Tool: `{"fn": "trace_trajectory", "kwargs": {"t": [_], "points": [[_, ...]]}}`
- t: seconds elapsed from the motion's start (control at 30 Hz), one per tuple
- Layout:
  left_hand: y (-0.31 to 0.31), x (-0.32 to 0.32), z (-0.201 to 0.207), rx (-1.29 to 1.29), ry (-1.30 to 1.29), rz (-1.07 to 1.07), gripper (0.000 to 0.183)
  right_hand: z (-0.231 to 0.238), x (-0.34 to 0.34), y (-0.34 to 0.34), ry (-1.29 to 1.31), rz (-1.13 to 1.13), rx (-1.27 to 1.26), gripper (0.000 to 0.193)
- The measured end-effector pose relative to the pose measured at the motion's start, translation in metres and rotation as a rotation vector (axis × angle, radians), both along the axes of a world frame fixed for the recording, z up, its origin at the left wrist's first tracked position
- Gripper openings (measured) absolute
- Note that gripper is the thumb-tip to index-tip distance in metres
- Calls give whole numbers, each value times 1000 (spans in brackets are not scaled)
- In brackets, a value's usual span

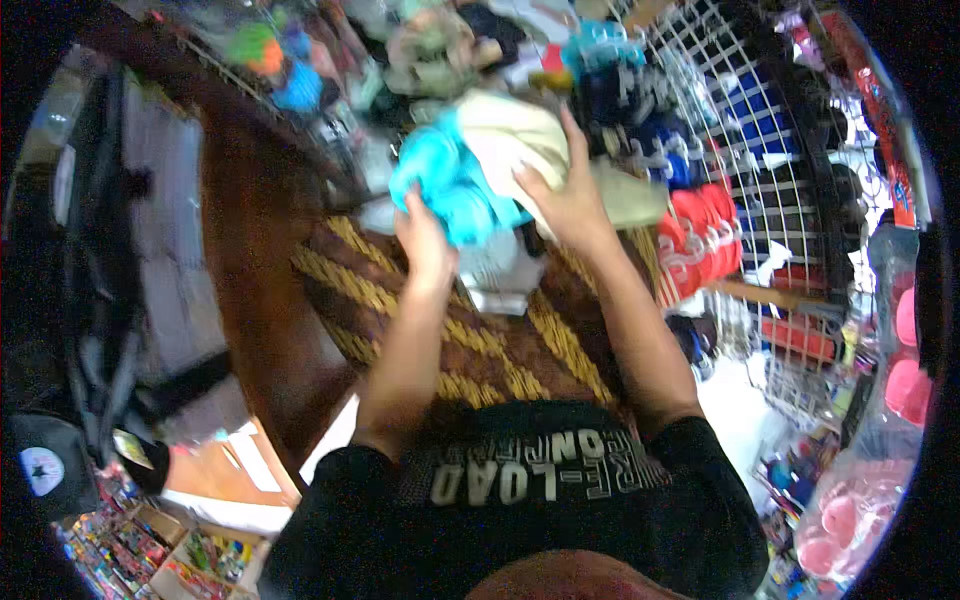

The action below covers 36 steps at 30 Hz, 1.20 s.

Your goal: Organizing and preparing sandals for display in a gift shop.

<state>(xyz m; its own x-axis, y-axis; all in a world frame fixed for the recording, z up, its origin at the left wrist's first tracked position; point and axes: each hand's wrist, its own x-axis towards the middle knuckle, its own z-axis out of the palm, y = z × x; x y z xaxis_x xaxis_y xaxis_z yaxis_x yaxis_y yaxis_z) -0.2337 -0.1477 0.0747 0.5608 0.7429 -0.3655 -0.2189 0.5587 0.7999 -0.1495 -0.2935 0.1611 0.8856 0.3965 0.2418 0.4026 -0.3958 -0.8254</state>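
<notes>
My left hand [428,240] grips the lower left side of a crumpled turquoise cloth item [455,185]. Against it lies a pale cream cloth item [510,130], with my right hand [575,200] around its right side, thumb in front and fingers behind. Motion smears both items, so I cannot tell what kind they are. Just below them, a whitish, partly see-through sheet or bag [500,275] rests on a brown and yellow striped woven surface [460,340].
A heap of mixed cloth goods [430,50] lies beyond my hands. White wire racks [770,150] stand at the right, near coral-red strapped items [705,240]. A dark wooden post or edge [250,270] runs along the left. Boxes of small goods [180,560] sit at lower left.
</notes>
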Motion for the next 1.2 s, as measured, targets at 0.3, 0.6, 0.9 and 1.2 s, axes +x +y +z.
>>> {"fn": "trace_trajectory", "kwargs": {"t": [0.3,0.6,0.9,1.2], "points": [[59,79,68,334,-85,197,35,17,108,78,58,-122,211,44],[105,148,8,267,140,100,34,-44,185,69,-56,124,-253,41],[126,171,-6,780,379,-121,31,-59,254,20,842,334,1091,62],[96,177,-4,1004,133,-404,24,-104,215,91,-93,280,-144,53]]}}
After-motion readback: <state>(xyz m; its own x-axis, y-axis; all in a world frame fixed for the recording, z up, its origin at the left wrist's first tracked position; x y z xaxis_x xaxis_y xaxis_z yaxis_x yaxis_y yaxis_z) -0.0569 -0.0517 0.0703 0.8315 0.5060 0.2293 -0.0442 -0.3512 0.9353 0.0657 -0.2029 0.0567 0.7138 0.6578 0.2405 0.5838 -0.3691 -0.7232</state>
